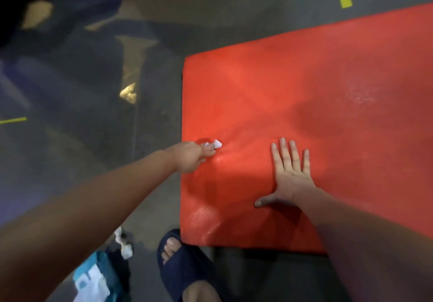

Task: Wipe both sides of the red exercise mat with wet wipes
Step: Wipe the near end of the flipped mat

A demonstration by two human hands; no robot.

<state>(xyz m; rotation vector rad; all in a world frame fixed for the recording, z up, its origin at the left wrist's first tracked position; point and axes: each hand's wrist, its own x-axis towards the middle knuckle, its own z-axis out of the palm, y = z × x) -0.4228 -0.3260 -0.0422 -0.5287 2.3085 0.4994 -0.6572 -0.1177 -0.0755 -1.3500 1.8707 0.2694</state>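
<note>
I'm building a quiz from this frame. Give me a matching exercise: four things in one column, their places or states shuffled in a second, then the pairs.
1. left hand
2. right hand
3. blue slipper
4. teal packet

A. flat, fingers spread, on the red exercise mat
B. on the floor, bottom left
C. pinching a white wet wipe on the mat
D. on a foot beside the mat's near edge

Pairs: 1-C, 2-A, 3-D, 4-B
</note>
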